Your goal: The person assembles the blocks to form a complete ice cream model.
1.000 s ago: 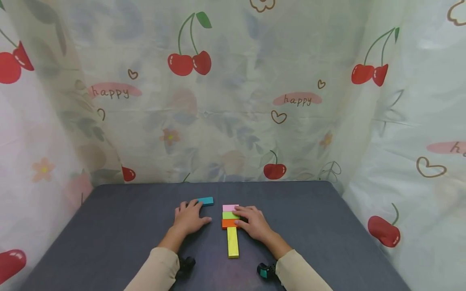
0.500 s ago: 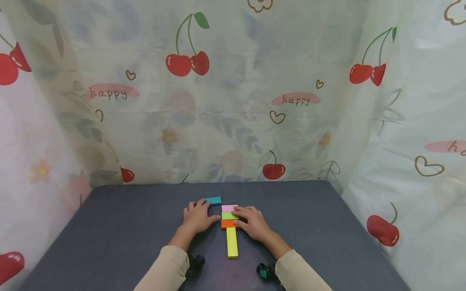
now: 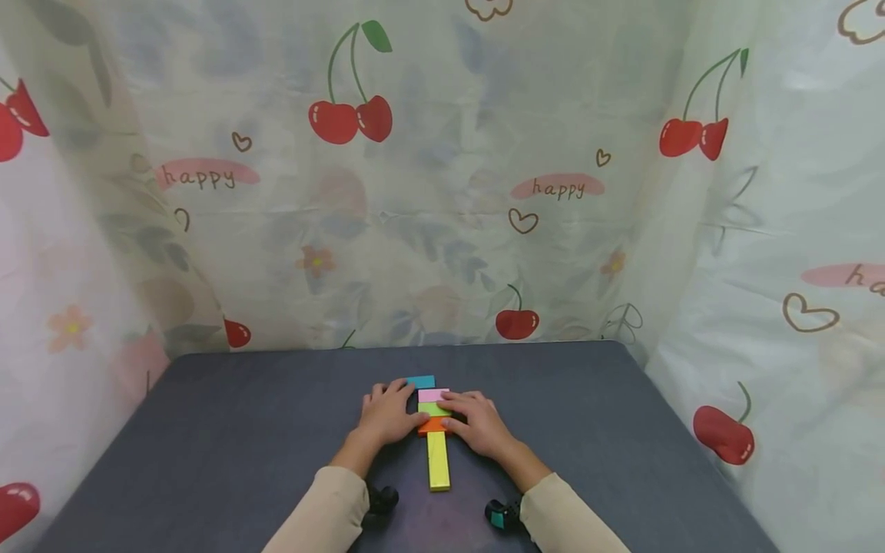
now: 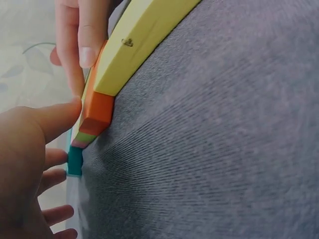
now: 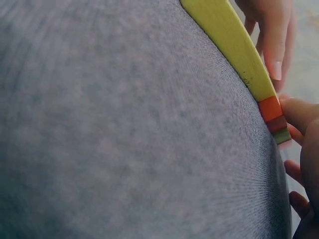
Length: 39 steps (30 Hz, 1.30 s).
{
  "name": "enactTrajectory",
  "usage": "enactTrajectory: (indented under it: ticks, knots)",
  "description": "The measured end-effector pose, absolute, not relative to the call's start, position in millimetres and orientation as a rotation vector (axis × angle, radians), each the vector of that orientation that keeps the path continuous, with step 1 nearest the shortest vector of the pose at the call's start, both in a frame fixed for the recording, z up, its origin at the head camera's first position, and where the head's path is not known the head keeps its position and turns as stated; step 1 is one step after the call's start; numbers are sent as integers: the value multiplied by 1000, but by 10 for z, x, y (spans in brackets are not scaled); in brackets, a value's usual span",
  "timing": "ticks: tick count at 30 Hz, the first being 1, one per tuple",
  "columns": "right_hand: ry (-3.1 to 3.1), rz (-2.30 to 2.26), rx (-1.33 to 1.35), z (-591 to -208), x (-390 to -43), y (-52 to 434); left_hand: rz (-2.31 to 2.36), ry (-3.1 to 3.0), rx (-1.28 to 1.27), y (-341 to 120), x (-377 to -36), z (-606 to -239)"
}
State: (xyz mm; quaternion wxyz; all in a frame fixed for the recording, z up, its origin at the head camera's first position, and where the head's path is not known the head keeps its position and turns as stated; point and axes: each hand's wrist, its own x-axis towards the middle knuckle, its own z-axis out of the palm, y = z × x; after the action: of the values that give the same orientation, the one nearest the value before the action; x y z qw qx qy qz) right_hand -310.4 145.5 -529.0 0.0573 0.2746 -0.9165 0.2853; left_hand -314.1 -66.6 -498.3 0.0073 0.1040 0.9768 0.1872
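Note:
Flat wooden blocks form a column in the head view: pink point(image 3: 430, 395), green point(image 3: 429, 409) and orange point(image 3: 432, 427) lie crosswise. A yellow block point(image 3: 438, 461) runs lengthwise from the orange one toward the person. Behind the pink block lies a blue block point(image 3: 423, 381), shifted slightly left. My left hand point(image 3: 387, 415) has relaxed fingers at the blue block's left end, and its thumb rests at the orange block point(image 4: 97, 112). From the right, my right hand point(image 3: 484, 430) rests extended fingers on the pink and green blocks, its thumb on the orange one.
The blocks lie on a dark grey table point(image 3: 242, 430). A curtain point(image 3: 442, 253) printed with cherries surrounds its back and sides. Black wrist devices sit under the left forearm point(image 3: 382, 501) and right forearm point(image 3: 503, 514).
My left hand has slid the blue block to the right, from left of the column to behind the pink block. The right hand has stayed on the other blocks.

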Motion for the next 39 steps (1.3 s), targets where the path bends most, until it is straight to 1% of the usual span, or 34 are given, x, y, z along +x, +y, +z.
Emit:
enactTrajectory:
  ticks: [19,28,39]
  knots:
    - [-2770,857,858,-5298,-3120,1458,595,3011,511,-630,-3180,-4979]
    - [-2773,834,868,-5275,-3131,1475,558,3002,522,-606,-3193,-4955]
    - [-2780,790,832,-5193,-3148,1441,663,3030,536,-655,-3237,-4978]
